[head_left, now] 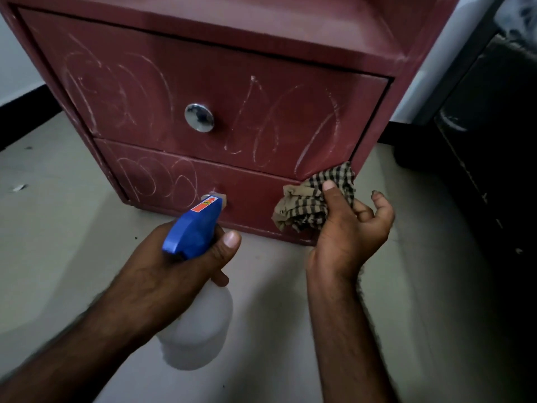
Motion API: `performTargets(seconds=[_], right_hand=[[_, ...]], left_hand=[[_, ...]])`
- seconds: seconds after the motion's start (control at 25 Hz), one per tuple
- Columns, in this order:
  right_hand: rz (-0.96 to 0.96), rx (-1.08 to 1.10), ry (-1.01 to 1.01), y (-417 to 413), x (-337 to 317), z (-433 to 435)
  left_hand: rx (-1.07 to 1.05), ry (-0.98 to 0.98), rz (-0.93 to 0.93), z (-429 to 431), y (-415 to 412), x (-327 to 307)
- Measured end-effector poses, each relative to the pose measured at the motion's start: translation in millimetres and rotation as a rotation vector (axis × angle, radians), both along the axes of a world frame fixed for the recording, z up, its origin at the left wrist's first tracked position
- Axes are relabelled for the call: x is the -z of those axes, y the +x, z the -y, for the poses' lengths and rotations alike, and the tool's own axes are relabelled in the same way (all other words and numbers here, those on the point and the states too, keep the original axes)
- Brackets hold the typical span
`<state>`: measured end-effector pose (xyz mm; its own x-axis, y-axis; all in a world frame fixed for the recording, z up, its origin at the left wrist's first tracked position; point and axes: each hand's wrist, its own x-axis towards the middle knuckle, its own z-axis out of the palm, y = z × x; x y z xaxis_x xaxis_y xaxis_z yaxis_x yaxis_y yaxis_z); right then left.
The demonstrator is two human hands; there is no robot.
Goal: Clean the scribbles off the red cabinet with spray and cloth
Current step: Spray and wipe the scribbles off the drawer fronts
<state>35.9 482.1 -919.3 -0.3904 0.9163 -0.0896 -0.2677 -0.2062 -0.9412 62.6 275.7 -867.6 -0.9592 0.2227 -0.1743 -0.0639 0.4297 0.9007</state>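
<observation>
The left hand (180,266) has its fingers curled tight round the neck of the spray bottle (200,318). Its nozzle is aimed at twelve o'clock toward the lower drawer (250,199) of the red cabinet (290,48), likely ready to wet the pale scribbles (116,91) on both drawer fronts. At the bottle's three o'clock, the right hand (348,231) pinches a bunched checked cloth (305,207) under its thumb, other fingers loosely apart, seemingly waiting to wipe. The cabinet stands on a pale floor (58,228), with dark furniture (494,141) at its three o'clock.

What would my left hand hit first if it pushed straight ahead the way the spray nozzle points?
Probably the lower drawer of the red cabinet, near its middle; the spray bottle in the left hand looks close, though depth is unclear.
</observation>
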Motion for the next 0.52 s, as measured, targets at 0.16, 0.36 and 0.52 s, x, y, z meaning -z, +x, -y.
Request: performTargets(seconds=[0.16, 0.36, 0.52], right_hand=[[0.054, 0.043, 0.086, 0.3, -20.4, -3.6], [0.013, -0.083, -0.029, -6.1, -36.4, -1.1], [-0.075, -0.211, -0.112, 10.0, -30.9, -0.4]], left_hand=[[0.013, 0.025, 0.0, -6.3, 5.8, -9.0], [0.021, 0.058, -0.028, -8.1, 6.2, -11.5], [0.014, 0.051, -0.03, -6.8, -0.2, -9.2]])
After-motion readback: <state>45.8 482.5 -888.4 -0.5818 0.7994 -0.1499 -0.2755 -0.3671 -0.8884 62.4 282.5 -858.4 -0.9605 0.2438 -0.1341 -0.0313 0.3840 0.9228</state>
